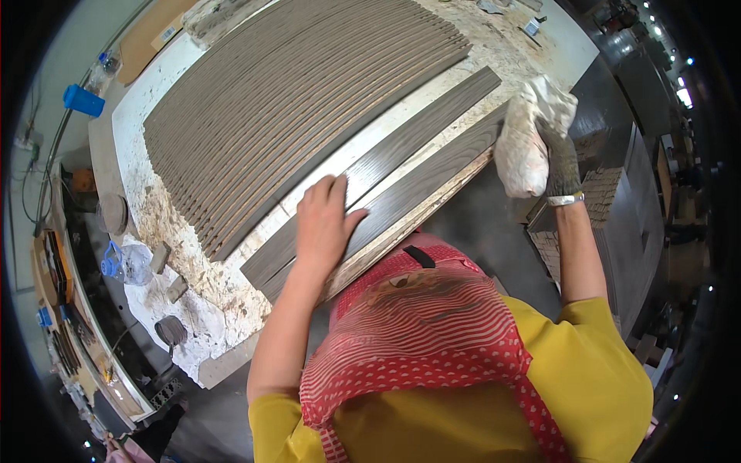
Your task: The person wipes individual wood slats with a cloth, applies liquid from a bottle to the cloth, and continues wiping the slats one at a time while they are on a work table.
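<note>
Two grey-brown wooden planks lie side by side, slanting along the table's near edge. My bare left hand rests across them with its fingers extended, near their left part. Its fingertips touch the farther plank, and the thumb lies over the nearer plank. My right hand, in a dark glove with a white band at the wrist, grips a bunched white cloth. The cloth is at the right end of the nearer plank; whether it touches the wood I cannot tell. It partly hides my right fingers.
Beyond the planks, a broad row of similar strips covers much of the stained table. A clear plastic jug and a dark roll stand at the left. A blue cup is farther back. Stacked boards stand at the right.
</note>
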A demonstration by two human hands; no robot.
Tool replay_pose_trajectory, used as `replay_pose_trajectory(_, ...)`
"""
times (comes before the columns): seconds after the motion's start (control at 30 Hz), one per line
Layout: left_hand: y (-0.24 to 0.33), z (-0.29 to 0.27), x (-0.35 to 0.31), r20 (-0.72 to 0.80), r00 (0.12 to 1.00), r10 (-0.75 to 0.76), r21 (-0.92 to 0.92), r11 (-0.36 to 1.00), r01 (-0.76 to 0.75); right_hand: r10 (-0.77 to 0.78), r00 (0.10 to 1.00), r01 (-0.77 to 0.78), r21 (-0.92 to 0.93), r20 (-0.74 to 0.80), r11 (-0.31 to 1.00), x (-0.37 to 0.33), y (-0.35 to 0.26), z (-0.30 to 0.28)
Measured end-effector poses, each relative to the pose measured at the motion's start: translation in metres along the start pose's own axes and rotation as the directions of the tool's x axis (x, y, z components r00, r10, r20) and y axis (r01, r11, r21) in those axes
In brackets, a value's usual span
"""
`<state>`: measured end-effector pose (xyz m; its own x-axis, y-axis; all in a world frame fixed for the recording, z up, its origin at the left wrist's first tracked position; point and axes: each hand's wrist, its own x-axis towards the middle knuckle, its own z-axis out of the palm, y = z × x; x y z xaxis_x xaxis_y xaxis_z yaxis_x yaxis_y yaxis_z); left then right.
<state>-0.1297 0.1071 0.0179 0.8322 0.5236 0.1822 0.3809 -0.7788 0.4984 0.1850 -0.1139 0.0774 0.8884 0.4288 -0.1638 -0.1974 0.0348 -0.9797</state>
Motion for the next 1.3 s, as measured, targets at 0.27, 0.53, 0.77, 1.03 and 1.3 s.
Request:
replay_pose_trajectory(0.27, -0.007, 0.008, 0.057, 0.173, 0.984, -0.038, -0.083, 0.995, 0.053, 0.153, 0.988, -0.153, 0.0, -0.037, 0.988, -0.032, 0.054, -0.024)
replay_pose_trajectory(0.53, -0.007, -0.03, 0.077, 0.905, 0.421, 0.063, -0.421, 0.274, 0.864, 0.223, 0.974, -0.22, 0.057, -0.047, 0.974, -0.025, 0.076, -0.038)
replay_pose_trajectory(0.77, -0.003, 0.005, 0.06, 0.826, 0.563, 0.002, -0.435, 0.636, 0.637, 0.248, 0.965, -0.25, -0.014, -0.084, 0.968, -0.014, 0.084, -0.026)
replay_pose_trajectory(1.03, 0.018, -0.016, 0.059, 0.552, 0.833, 0.048, -0.251, 0.961, 0.111, 0.257, 0.964, -0.256, 0.025, -0.074, 0.966, -0.013, 0.101, -0.037)
replay_pose_trajectory(1.3, 0.006, -0.013, -0.02, 0.259, 0.958, -0.12, -0.247, 0.951, 0.185, 0.014, 0.969, -0.083, -0.271, -0.248, 0.959, -0.02, 0.035, -0.051)
